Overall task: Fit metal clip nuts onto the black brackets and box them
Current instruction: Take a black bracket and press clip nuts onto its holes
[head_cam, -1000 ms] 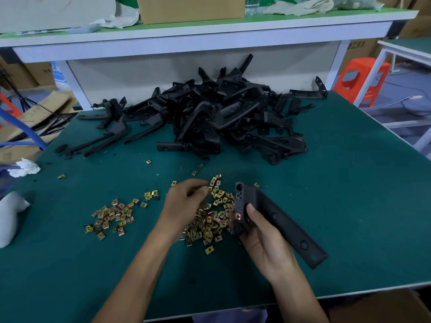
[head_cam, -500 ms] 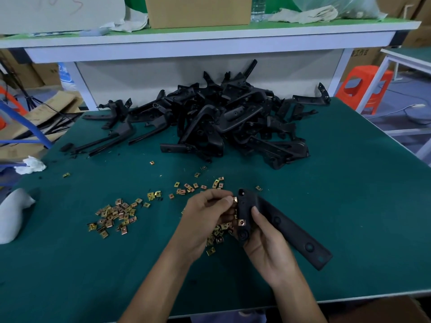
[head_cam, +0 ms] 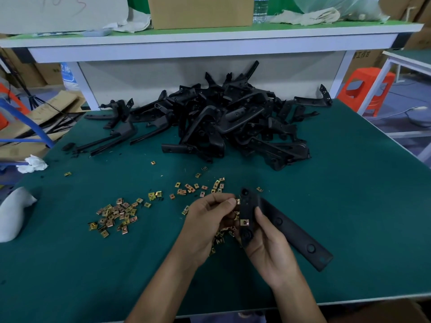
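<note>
Two-handed: pinched a clip nut [head_cam: 238, 202] against the bracket's [head_cam: 286, 227] upper edge with left hand [head_cam: 207, 220] fingers, gripped the bracket with right hand [head_cam: 268, 248] fingers

factory assembly workshop | green-matted bench [head_cam: 349, 206] | bracket pile [head_cam: 233, 122] | loose clip nuts [head_cam: 116, 213] | cardboard cartons [head_cam: 200, 11]
</note>
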Motion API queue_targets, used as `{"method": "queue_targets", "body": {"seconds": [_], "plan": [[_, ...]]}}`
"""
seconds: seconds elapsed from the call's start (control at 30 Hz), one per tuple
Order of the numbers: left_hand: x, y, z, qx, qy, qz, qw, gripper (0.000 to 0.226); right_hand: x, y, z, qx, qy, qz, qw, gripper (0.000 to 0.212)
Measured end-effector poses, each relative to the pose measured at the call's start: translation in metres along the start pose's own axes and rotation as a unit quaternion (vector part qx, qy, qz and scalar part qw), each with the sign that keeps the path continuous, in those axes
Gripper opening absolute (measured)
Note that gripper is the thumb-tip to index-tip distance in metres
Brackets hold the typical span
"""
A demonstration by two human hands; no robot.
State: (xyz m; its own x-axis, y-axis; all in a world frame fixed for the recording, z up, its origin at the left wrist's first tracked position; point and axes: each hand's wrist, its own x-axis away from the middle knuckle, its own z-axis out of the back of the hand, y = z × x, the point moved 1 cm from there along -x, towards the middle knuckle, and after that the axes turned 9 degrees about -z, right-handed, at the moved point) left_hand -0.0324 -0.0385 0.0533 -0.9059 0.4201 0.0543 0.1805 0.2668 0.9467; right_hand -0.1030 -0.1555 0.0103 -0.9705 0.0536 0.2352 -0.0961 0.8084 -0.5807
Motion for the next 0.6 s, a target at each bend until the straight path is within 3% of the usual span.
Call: {"method": "queue_targets", "body": {"seconds": [0.2,0.43,0.6], "plan": [[0.0,0.0,-0.002,-0.019,0.033,-0.005,0.999,0.008,-0.001,0.002,0.001,0.008,0.003,-0.015,1.0,0.037],[0.005,0.009,-0.001,-0.074,0.017,-0.032,0.997,0.009,-0.002,0.005,0.002,0.03,0.016,-0.015,0.999,0.035],[0.024,0.003,-0.008,-0.071,-0.007,-0.053,0.996,0.034,-0.002,0.002,-0.001,0.005,-0.015,-0.009,1.0,0.046]]}}
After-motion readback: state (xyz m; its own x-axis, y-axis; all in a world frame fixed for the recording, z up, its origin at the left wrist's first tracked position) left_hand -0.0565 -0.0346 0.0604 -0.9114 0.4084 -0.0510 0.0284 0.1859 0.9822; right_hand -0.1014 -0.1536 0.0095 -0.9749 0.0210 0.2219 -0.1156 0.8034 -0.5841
